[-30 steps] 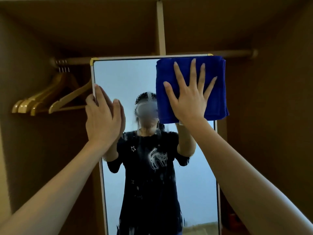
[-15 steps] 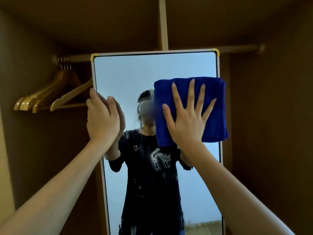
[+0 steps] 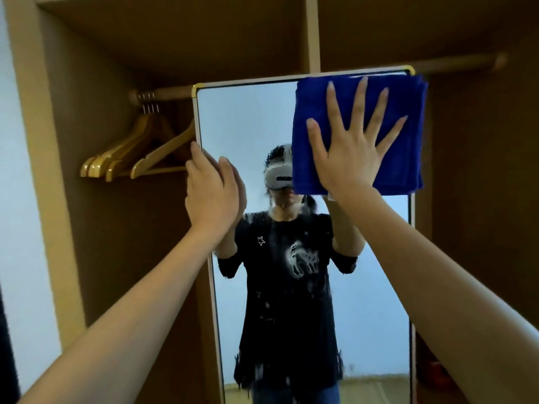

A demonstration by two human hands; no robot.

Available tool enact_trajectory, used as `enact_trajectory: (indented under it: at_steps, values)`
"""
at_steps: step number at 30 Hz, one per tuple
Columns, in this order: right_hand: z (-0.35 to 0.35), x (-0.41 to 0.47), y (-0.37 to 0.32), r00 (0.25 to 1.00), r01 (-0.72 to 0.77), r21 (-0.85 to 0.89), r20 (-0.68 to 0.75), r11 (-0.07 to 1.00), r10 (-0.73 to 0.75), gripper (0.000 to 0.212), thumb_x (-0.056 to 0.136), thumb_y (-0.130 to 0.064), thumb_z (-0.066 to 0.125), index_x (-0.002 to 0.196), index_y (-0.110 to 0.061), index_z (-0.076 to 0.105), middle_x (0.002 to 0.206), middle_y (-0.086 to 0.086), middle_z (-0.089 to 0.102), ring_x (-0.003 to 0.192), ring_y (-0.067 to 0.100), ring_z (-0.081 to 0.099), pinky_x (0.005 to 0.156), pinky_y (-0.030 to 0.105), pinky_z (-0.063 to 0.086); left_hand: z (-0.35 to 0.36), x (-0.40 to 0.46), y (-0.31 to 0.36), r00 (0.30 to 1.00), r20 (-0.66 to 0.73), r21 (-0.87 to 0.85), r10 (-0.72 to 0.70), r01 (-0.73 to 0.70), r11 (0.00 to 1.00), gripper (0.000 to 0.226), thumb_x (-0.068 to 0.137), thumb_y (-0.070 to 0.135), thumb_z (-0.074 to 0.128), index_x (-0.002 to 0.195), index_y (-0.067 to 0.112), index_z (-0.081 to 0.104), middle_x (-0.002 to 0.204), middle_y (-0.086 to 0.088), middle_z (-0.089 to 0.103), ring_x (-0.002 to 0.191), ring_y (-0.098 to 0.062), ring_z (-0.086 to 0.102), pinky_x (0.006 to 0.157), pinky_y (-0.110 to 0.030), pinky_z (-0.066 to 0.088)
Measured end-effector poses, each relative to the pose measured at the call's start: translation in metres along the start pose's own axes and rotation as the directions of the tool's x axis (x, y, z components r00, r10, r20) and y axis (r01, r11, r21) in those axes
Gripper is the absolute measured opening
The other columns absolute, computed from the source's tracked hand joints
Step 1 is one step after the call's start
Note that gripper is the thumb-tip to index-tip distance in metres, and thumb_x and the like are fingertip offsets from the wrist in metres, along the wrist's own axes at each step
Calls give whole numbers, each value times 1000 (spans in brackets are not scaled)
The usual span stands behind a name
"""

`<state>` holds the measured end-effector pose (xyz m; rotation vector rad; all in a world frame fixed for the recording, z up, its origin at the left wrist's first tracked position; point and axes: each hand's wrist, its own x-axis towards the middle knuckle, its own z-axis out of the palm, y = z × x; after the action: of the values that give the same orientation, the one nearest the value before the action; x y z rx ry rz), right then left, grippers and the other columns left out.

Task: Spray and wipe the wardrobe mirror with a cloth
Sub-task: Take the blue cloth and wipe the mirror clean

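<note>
Hangers (image 3: 137,158): wooden, on the rail (image 3: 163,92) in the left compartment of the wardrobe (image 3: 87,199); four hooks counted, four shoulder ends fanned out at lower left; nearest one reaches just beside the mirror's left edge.
Left hand (image 3: 213,196): one, raised at the left edge of the mirror (image 3: 248,123), about a third of the way down from the top; fingers (image 3: 198,157) straight and close together, lying against the frame and glass; thumb side toward the glass; nothing pinched or gripped; own reflection directly behind it.
Mirror: one, tall, upright, thin pale frame with gold corner pieces at the two top corners; stands in front of the wardrobe's centre divider; top right part covered by the cloth; streaks and droplets over the middle and lower glass, upper left glass plain.
Reflection: person in a dark printed top with a head-worn camera, both arms raised.
Cloth (image 3: 402,158): one, deep blue, folded into a thick rectangle; flat against the glass at the top right corner of the mirror, its top edge just under the top frame, its right edge overlapping the right frame.
Right hand (image 3: 353,153): one, palm flat on the middle of the cloth; five fingers (image 3: 357,106) spread wide and straight, pressing the cloth to the glass; no curl round the fabric.
Rail, right compartment: bare wooden rod running behind the mirror's top right corner to the wardrobe wall.
</note>
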<state>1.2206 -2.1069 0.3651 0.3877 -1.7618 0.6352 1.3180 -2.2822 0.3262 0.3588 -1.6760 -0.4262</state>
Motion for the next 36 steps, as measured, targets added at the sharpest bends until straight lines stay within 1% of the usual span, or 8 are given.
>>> enact_trajectory:
  at_steps: [5, 8, 13, 18, 23, 30, 33, 36]
  values:
    - [12, -60, -13, 987, 149, -24, 59, 988, -148, 64, 98, -65, 18, 154, -38, 4, 164, 6, -1, 149, 37, -6, 113, 67, -3, 5, -4, 2, 999, -45, 38, 3, -2, 999, 59, 102, 39, 30, 152, 10, 15, 140, -12, 41, 120, -27, 52, 82, -30, 42]
    - [19, -95, -9, 975, 210, -31, 76, 977, -207, 64, 97, -64, 23, 154, -39, 9, 164, 5, 4, 149, 36, -2, 114, 67, 0, 5, -9, 1, 999, -45, 56, 18, -16, 998, 60, 102, 40, 30, 152, 10, 14, 139, -12, 42, 119, -26, 52, 78, -28, 39]
    - [19, -103, -5, 987, 145, -27, 79, 989, -143, 64, 96, -66, 26, 153, -41, 12, 164, 3, 6, 150, 33, -1, 115, 65, -1, 2, -19, -7, 1000, -30, 66, -6, 8, 998, 55, 103, 41, 28, 148, 9, 24, 136, -11, 45, 117, -29, 56, 80, -33, 45]
    - [12, -60, -20, 997, 56, 0, 53, 998, -56, 64, 97, -66, 20, 154, -40, 9, 164, 4, 1, 149, 34, -5, 114, 65, -4, -3, -14, -11, 999, 6, 15, -34, 34, 999, 49, 102, 43, 28, 135, 8, 39, 125, -8, 53, 107, -29, 60, 84, -40, 47]
    - [13, -14, -61, 998, 69, 23, 10, 997, -70, 62, 96, -66, 17, 153, -42, 9, 164, 5, 1, 149, 36, -5, 113, 66, -6, -6, -14, -12, 998, 11, -41, -57, 58, 997, 49, 101, 46, 27, 135, 13, 39, 124, -5, 57, 106, -26, 62, 89, -46, 51]
    - [27, -79, -71, 967, 245, 5, 71, 970, -244, 63, 97, -64, 22, 154, -41, 9, 164, 5, 1, 149, 36, -6, 113, 67, -2, -16, -13, -11, 998, 63, -197, -28, 40, 980, 45, 104, 44, 21, 123, 13, 46, 105, -1, 58, 87, -15, 57, 74, -32, 40]
    - [30, -100, -57, 979, 190, 17, 75, 982, -191, 62, 96, -65, 26, 153, -43, 12, 164, 4, 3, 149, 34, -5, 114, 66, -2, -13, -13, -11, 998, 47, -164, -32, 40, 986, 45, 104, 44, 21, 124, 13, 46, 108, -3, 59, 88, -15, 56, 75, -32, 40]
    - [26, -99, -39, 990, 126, 0, 67, 992, -126, 62, 96, -66, 25, 152, -45, 12, 164, 3, 4, 150, 33, -4, 114, 66, -1, -11, -12, -12, 999, 33, -145, -37, 41, 989, 44, 103, 44, 23, 125, 14, 45, 113, -4, 60, 99, -20, 61, 82, -37, 48]
